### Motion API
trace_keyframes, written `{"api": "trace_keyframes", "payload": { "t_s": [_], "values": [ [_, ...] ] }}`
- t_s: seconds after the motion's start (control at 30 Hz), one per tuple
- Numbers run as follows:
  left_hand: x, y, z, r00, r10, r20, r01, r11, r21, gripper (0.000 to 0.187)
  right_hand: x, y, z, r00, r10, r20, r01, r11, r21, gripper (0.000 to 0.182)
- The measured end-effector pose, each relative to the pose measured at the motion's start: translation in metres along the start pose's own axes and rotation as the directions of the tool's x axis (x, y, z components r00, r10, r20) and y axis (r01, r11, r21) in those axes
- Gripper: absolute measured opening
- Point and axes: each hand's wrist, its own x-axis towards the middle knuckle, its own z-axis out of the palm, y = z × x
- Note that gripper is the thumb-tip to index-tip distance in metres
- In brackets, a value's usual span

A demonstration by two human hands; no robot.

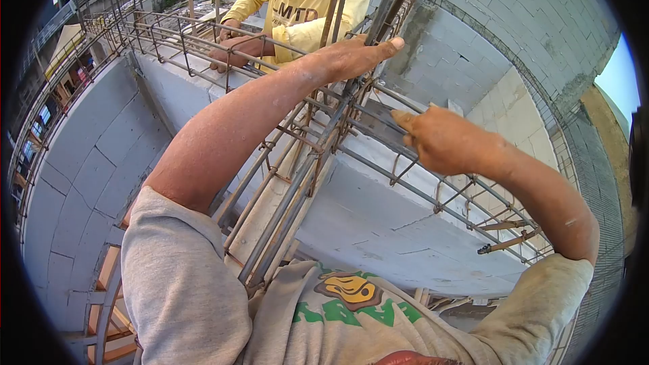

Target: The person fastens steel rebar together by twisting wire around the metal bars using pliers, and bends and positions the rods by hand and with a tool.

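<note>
My left hand (pixel 359 58) reaches across to the joint of the steel cage and is closed at the upright reinforcing bar (pixel 387 10). Its thumb sticks out to the right, and the other fingers are largely hidden. Over the right-hand beam cage my right hand (pixel 443 140) is curled, thumb and forefinger pointing left; what it pinches, if anything, I cannot make out. Below it run the long bars (pixel 416 191) of that cage, tied with stirrups. More rebar (pixel 297 192) passes between my arms toward my chest.
A co-worker in a yellow shirt (pixel 324 23) stands across the wall, hands on the left-hand rebar cage (pixel 182 44). Pale block walls (pixel 385 220) lie beneath the cages. A grey block wall (pixel 534 10) rises behind. Bar ends (pixel 503 245) jut out at right.
</note>
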Motion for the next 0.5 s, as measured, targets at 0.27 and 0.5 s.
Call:
{"api": "trace_keyframes", "payload": {
  "t_s": [0.27,0.5],
  "values": [
    [0.0,0.001,-0.002,1.0,-0.019,-0.005,0.019,0.999,0.044,0.115,0.014,-0.013,-0.018,0.986,0.027,0.162,-0.01,0.994,-0.105,0.022],
    [0.005,-0.006,0.004,0.999,0.038,-0.024,-0.037,0.999,0.023,0.119,0.056,0.069,-0.009,0.859,-0.272,-0.435,0.096,0.918,-0.385,0.017]
  ]
}}
